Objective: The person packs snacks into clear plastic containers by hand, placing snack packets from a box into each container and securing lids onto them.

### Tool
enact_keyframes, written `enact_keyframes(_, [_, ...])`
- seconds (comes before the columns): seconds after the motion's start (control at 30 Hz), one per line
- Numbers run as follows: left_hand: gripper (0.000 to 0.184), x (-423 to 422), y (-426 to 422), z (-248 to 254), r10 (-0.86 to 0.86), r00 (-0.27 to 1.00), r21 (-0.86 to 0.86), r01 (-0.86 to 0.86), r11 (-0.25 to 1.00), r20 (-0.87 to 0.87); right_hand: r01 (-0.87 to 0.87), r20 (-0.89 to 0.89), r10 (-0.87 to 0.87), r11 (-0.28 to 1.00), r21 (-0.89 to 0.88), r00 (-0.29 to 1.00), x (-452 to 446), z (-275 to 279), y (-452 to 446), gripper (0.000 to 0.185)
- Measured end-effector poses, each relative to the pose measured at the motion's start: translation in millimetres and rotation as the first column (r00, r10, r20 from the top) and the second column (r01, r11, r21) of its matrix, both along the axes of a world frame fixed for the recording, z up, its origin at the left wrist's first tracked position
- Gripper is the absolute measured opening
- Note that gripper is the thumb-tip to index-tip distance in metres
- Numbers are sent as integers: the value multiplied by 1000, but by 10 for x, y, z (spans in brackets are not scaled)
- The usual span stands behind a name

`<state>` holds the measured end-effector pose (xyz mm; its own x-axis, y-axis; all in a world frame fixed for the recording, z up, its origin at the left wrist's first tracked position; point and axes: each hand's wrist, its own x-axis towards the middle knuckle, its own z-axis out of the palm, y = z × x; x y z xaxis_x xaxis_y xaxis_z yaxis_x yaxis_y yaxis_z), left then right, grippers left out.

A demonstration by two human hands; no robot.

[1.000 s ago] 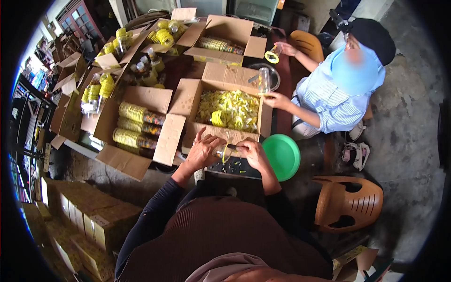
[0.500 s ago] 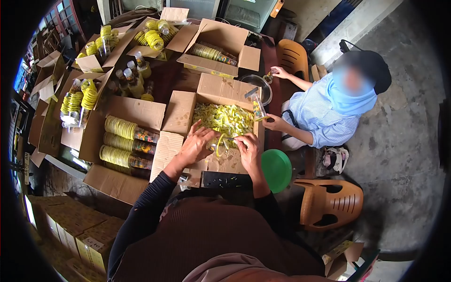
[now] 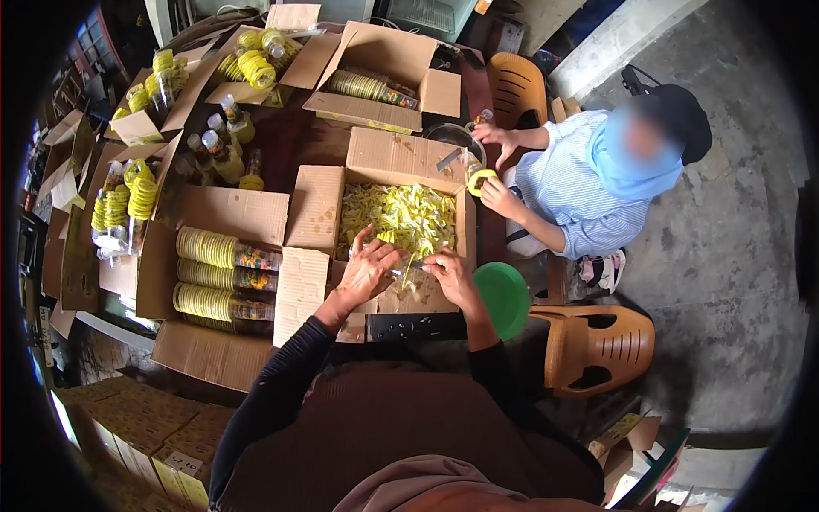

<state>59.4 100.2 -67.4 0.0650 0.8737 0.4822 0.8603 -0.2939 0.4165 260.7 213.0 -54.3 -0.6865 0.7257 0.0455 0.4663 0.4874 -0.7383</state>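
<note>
My left hand (image 3: 368,271) is closed around a clear plastic bottle (image 3: 404,270), mostly hidden by the fingers, at the near side of an open carton. Facing it, my right hand (image 3: 452,277) pinches a thin dark tool (image 3: 420,265) whose tip reaches the bottle; its exact kind is too small to tell. A thin yellow strip (image 3: 410,266) hangs between the two hands. Behind them, a heap of yellow and white strips (image 3: 401,215) fills the carton (image 3: 397,155).
Across the right corner, a co-worker (image 3: 580,183) holds a bottle with a yellow ring (image 3: 481,181). A green basin (image 3: 502,300) stands by my right forearm. On the left, a carton (image 3: 235,213) holds ring-stacked bottles (image 3: 226,277). An orange chair (image 3: 601,350) stands at right.
The yellow loop between my hands has become a thin strip hanging lower. The co-worker's hands have come closer together, and a yellow ring now shows at their bottle. The view has shifted slightly.
</note>
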Motion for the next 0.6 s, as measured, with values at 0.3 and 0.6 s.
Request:
enact_keyframes(0.3, [66,315,52,-108,238,961,-61,-231,971,138,5,-348,-59,988,-154,936,290,-247,330,11])
enact_keyframes(0.6, [65,588,3,79,338,706,-304,-181,936,623,-57,-520,-146,934,-354,842,176,-545,271,11])
